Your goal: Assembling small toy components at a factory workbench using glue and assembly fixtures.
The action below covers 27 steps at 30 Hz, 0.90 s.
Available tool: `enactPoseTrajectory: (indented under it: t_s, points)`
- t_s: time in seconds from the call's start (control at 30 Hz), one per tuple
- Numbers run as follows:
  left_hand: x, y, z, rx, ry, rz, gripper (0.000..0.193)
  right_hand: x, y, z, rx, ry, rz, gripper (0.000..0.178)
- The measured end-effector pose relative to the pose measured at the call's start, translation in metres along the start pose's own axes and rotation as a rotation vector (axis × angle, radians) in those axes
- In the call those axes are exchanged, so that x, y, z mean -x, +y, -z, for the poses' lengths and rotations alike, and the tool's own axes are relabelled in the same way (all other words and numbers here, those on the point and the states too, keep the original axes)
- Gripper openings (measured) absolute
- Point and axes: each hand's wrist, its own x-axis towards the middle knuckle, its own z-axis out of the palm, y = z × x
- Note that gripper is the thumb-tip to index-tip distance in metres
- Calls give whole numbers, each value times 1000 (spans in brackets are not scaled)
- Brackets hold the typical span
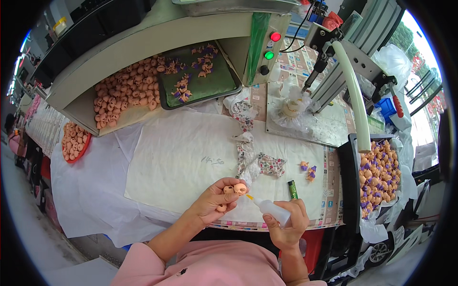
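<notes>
Several small peach-coloured doll heads (240,189) sit in my left hand (219,200), its fingers closed round them over the front edge of the table. My right hand (289,220) grips a white squeeze bottle (275,211), tilted so its yellowish nozzle tip points at the opening in one of the heads. Tip and head are touching or very nearly so; I cannot tell which. Just beyond my right hand lies a green lighter-like stick (292,189). Farther right are two small purple-and-peach doll figures (311,173).
A grey shelf box at the back holds a heap of heads (126,88) and a dark tray (202,97) with purple-and-peach parts. A red basket (84,151) stands left. A lever press (334,86) rises at right, near a black crate (352,176). A floral cloth (272,165) lies mid-table.
</notes>
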Motion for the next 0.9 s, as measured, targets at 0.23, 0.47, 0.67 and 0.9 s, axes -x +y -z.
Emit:
enactPoseTrajectory:
  t_s: [0.23, 0.47, 0.67, 0.9]
  points:
    - [-4, -1, 4, 22, -57, 1, 29, 3, 3, 1, -13, -20, -69, 34]
    - [-5, -2, 5, 35, -33, 30, 30, 3, 6, 2, -25, -33, -80, 33]
    - [-5, -2, 1, 16, -7, 19, 31, 4, 7, 6, -7, -27, -81, 33]
    - [-6, -3, 1, 19, -34, 17, 31, 5, 11, 7, 26, -14, -76, 33]
